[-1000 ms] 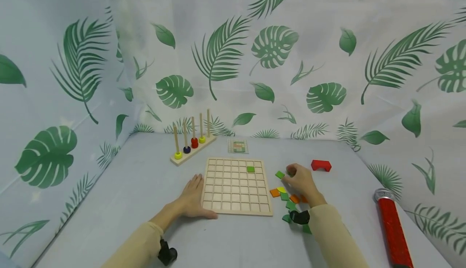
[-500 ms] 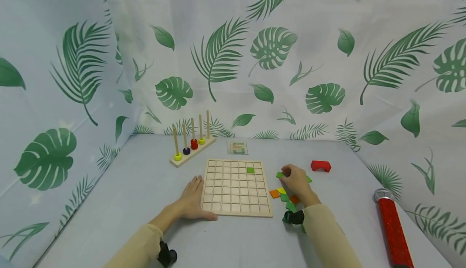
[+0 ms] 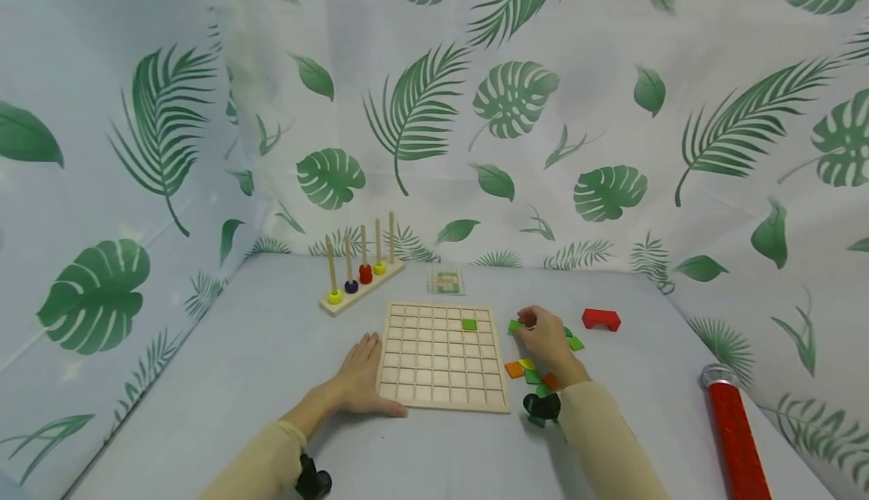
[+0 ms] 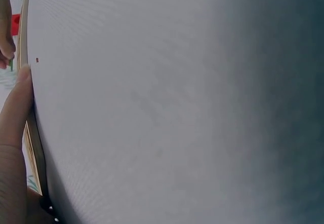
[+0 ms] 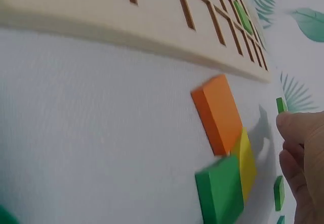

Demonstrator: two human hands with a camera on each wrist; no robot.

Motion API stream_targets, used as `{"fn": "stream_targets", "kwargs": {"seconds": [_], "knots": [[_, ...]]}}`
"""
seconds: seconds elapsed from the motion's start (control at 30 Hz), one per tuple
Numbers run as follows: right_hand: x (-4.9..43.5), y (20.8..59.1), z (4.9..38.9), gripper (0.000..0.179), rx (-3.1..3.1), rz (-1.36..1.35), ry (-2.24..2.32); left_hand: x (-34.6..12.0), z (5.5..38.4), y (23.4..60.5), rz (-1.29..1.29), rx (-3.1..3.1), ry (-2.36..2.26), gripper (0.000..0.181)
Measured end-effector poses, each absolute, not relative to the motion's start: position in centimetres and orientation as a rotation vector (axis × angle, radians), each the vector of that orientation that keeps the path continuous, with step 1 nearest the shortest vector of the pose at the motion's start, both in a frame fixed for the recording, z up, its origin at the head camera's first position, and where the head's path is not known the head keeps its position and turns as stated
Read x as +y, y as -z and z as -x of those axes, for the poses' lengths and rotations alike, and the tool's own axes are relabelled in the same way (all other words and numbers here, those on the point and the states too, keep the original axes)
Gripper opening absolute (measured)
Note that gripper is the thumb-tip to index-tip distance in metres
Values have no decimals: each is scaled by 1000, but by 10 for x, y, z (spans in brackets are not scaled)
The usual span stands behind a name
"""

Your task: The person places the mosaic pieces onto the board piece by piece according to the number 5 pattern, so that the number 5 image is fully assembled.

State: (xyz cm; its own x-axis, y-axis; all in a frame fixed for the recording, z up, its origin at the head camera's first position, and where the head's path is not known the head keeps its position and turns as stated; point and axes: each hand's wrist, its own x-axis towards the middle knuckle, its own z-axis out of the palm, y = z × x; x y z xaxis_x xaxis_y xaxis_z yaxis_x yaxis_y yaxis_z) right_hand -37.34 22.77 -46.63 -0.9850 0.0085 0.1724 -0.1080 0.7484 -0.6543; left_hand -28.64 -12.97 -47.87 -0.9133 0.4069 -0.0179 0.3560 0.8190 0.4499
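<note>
left hand (image 3: 360, 383) spread loose against the pale wooden grid board (image 3: 433, 368), likely stopping slides, while the right hand (image 3: 548, 340) pinches a flat light-green tile (image 3: 514, 326) toward the desk's (image 3: 434, 458) far edge

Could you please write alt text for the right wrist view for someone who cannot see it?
A right hand pinches a light green tile near the right edge. An orange tile, a yellow tile and a darker green tile lie clustered beside a wooden grid board holding another light green tile.
</note>
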Motion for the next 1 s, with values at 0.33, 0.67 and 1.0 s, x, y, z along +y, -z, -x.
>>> {"fn": "stream_targets", "kwargs": {"seconds": [0.33,0.67,1.0], "knots": [[198,473,383,28,-2742,-209,-1064,-130,294,489,-640,2888,-656,138],[158,477,387,26,-2684,-492,-1124,-132,296,501,-603,2913,-639,141],[135,475,389,26,-2672,-541,-1115,-132,292,492,-599,2914,-627,139]]}}
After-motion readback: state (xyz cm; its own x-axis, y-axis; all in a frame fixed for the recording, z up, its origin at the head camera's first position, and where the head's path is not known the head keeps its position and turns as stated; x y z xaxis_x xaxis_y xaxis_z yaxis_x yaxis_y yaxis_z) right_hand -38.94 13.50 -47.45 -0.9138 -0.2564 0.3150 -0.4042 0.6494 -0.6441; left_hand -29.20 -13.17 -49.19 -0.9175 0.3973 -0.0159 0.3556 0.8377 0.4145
